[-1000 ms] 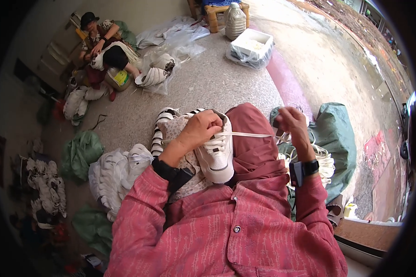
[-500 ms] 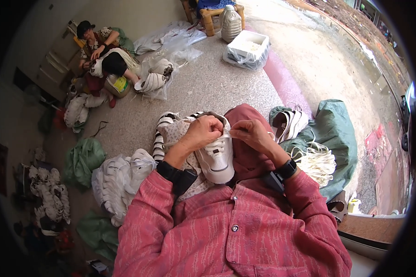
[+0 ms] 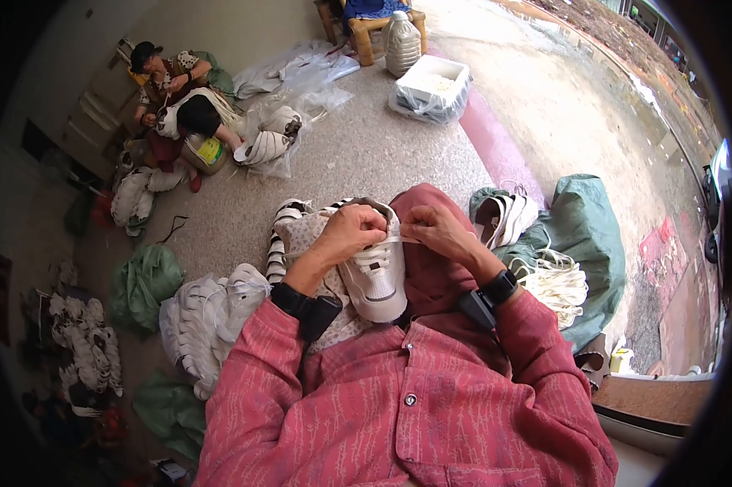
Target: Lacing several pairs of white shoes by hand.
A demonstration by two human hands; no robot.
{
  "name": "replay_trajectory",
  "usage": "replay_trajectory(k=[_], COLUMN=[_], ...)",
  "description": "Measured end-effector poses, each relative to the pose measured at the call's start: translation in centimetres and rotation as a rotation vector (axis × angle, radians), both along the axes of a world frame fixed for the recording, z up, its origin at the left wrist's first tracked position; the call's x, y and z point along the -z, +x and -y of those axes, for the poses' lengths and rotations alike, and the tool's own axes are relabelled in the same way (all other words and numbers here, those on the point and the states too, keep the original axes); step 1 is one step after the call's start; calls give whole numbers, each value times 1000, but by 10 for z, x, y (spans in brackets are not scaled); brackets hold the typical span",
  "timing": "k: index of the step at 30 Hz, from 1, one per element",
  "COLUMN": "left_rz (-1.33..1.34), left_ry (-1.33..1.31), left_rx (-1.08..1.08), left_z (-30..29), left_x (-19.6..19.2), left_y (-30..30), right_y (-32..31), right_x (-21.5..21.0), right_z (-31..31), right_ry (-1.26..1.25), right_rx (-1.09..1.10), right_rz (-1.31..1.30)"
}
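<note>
Both hands are now meeting over the shoe, where a second ago the right one was drawing the lace out sideways. Left hand [image 3: 351, 234] is closing its fingers on the white sneaker [image 3: 374, 272], pinning it on the lap. Right hand [image 3: 437, 230], just beside it, is pinching the white lace [image 3: 401, 239]. Keeping that lace flat and taut should help. Counted: one sneaker in hand, one bundle of laces [image 3: 554, 282] right of the right wrist.
</note>
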State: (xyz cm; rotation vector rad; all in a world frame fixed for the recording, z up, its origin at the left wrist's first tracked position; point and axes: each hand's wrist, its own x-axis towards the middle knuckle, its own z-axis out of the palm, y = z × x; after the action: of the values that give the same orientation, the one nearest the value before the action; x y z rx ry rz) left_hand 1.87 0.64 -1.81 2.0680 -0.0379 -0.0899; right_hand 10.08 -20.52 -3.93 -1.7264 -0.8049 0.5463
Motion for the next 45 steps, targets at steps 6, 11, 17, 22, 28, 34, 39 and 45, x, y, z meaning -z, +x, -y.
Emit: replay_trajectory(k=[6, 11, 17, 22, 28, 34, 39, 45], left_rz=[22, 8, 49, 20, 31, 172, 263, 346], left_ry=[50, 95, 63, 55, 88, 201, 468, 939], left_rx=[-9, -8, 12, -5, 2, 3, -76, -729], left_z=[3, 2, 2, 3, 4, 7, -44, -200], left_x=[-7, -7, -7, -9, -8, -9, -28, -108], left_y=[-2, -2, -1, -2, -1, -1, -5, -23], right_y=[-1, -9, 12, 14, 27, 48, 52, 58], right_x=[-5, -13, -18, -12, -20, -21, -19, -14], right_z=[-5, -11, -3, -9, -12, -20, -24, -23], right_ry=[-38, 36, 17, 53, 194, 30, -29, -111], right_rx=[-18, 25, -190, -227, -113, -465, -465, -499], right_rz=[86, 156, 451, 645, 560, 308, 308, 362])
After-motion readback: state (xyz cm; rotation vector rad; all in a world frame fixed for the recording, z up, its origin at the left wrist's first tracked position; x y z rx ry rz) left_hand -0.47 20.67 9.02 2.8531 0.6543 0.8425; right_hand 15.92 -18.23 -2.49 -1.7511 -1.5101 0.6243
